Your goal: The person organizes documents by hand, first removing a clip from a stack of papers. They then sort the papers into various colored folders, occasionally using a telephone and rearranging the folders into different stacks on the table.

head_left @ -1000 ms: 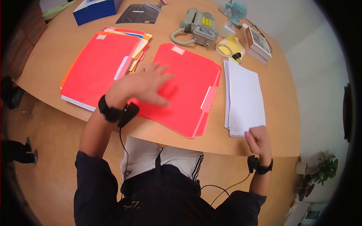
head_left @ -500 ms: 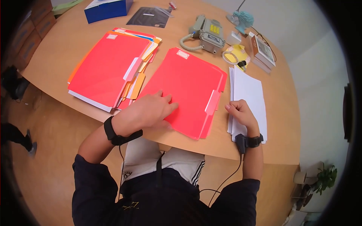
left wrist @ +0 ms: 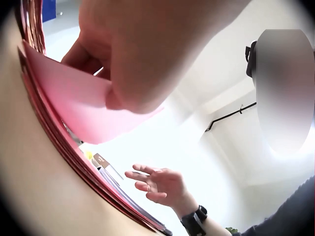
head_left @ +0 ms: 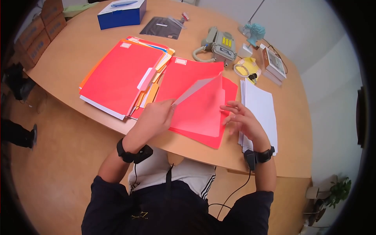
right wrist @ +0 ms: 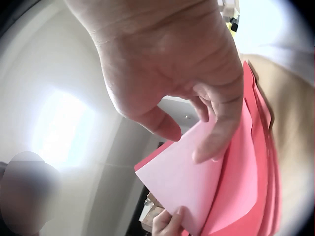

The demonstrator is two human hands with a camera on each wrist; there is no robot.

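My left hand (head_left: 156,116) pinches the near left edge of a red folder's cover (head_left: 203,102), which is raised and curved above the red folder pile (head_left: 188,69). The left wrist view shows the thumb and fingers of that hand (left wrist: 128,64) gripping the pink sheet (left wrist: 74,98). At the folder's right edge my right hand (head_left: 247,122) hovers with fingers spread and slightly bent. In the right wrist view that hand (right wrist: 172,69) is close over the lifted cover (right wrist: 182,164); whether a fingertip touches it I cannot tell.
Left of the pile lies another stack of red and orange folders (head_left: 117,78). White papers (head_left: 261,107) lie under and beside the right hand. Farther back are a blue box (head_left: 122,16), a dark pouch (head_left: 160,27), a telephone (head_left: 221,45), a small fan (head_left: 255,32) and books (head_left: 273,64).
My left hand has gone from lying on the pile to pinching the top folder's cover, which has risen. The right hand has uncurled its fingers and moved slightly left, to the folder's edge.
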